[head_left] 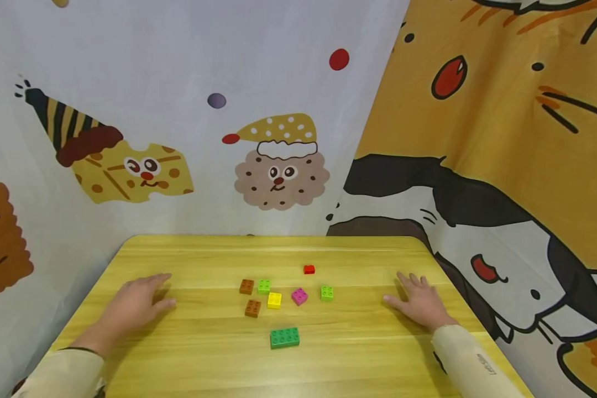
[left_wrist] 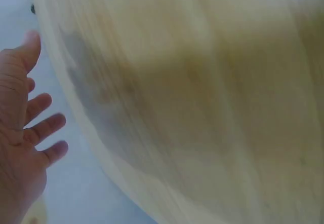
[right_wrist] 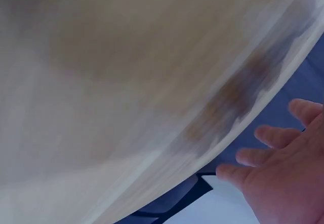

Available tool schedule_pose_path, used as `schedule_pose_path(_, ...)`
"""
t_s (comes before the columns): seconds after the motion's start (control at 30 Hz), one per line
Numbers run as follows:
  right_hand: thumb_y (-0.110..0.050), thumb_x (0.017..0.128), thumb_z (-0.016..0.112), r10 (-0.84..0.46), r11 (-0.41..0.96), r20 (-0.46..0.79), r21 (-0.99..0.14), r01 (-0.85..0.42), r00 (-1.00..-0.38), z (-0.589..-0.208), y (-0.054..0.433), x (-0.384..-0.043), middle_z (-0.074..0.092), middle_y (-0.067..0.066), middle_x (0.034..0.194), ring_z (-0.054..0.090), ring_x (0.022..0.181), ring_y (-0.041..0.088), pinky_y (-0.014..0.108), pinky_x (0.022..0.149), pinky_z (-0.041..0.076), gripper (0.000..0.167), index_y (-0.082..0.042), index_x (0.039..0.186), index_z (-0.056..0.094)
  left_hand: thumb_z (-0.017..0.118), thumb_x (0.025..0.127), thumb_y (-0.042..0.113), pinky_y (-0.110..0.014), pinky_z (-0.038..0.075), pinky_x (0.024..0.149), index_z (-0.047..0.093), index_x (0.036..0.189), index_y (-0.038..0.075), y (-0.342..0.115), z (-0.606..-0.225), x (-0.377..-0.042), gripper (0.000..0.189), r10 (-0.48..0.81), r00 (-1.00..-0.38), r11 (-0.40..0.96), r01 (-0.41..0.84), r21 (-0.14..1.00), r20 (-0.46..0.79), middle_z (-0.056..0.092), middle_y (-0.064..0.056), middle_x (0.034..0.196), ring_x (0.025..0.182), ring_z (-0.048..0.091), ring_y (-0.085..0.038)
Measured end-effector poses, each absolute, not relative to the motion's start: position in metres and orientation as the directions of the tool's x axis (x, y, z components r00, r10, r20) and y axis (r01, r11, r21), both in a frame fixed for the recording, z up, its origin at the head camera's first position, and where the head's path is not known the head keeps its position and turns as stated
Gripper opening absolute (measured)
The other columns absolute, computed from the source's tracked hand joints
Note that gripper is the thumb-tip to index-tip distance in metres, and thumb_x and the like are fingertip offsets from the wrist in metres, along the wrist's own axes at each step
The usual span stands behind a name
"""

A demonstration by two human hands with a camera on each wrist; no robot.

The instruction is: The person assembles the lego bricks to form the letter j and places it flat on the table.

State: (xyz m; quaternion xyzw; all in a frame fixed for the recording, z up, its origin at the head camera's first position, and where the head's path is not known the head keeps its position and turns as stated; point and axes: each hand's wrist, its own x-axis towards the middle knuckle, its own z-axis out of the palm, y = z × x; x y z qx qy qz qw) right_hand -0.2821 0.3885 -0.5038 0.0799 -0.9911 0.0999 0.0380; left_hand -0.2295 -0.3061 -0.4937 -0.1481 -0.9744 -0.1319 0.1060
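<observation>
My left hand (head_left: 131,304) is over the left side of the table with fingers relaxed and thumb spread, holding nothing. Opposite it, my right hand (head_left: 420,299) has its fingers spread over the right side, also holding nothing. Between them lie toy building bricks: a long green brick (head_left: 284,338) nearest me, a yellow brick (head_left: 274,300), a magenta brick (head_left: 299,296) and a small red brick (head_left: 309,270) farther back. Two brown bricks (head_left: 252,308) are on the left of the group. One lime green brick (head_left: 263,286) sits beside them; another lime brick (head_left: 326,293) is nearest my right hand.
The wooden table (head_left: 204,365) has rounded far corners. Behind it hangs a printed cloth (head_left: 179,66) with cartoon cheese and cookie figures, and a large cartoon animal print (head_left: 497,138) covers the right side. Both wrist views show mostly bare tabletop (left_wrist: 202,133).
</observation>
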Motion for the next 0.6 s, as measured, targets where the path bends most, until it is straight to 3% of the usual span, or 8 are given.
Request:
schedule_pose_path(0.1,-0.070,0.088,0.056,-0.157,0.963,0.091,-0.205,-0.173,-0.983,-0.505,0.383,-0.284,0.038,0.033,0.147,0.031,0.134,0.057,0.071,0.104,0.024,0.095,0.000,0.151,0.037,0.073,0.091,0.035,-0.062,0.044,0.094,0.057,0.137,0.003,-0.292,-0.489,-0.230,0.059,0.275,-0.919,0.906,0.346,0.244,0.283,0.062,-0.022,0.128,0.114,0.059,-0.044)
schedule_pose_path(0.2,-0.064,0.089,0.061,-0.152,0.957,0.097,-0.236,-0.171,-0.984,-0.504,0.377,-0.284,0.045,0.030,0.144,0.039,0.131,0.052,0.066,0.105,0.031,0.091,0.002,0.148,0.041,0.073,0.092,0.032,-0.062,0.042,0.096,0.060,0.134,0.006,-0.274,-0.484,-0.229,0.052,0.306,-0.896,0.894,0.387,0.225,0.321,0.064,-0.018,0.126,0.115,0.059,-0.041)
schedule_pose_path(0.6,-0.053,0.091,0.066,-0.181,0.935,0.117,-0.287,-0.207,-0.977,-0.496,0.350,-0.284,0.056,0.022,0.136,0.049,0.126,0.044,0.060,0.102,0.039,0.074,0.001,0.140,0.051,0.072,0.089,0.047,-0.056,0.038,0.101,0.066,0.126,0.013,-0.202,-0.472,-0.214,0.051,0.516,-0.765,0.817,0.574,0.046,0.385,0.066,-0.003,0.124,0.113,0.061,-0.025)
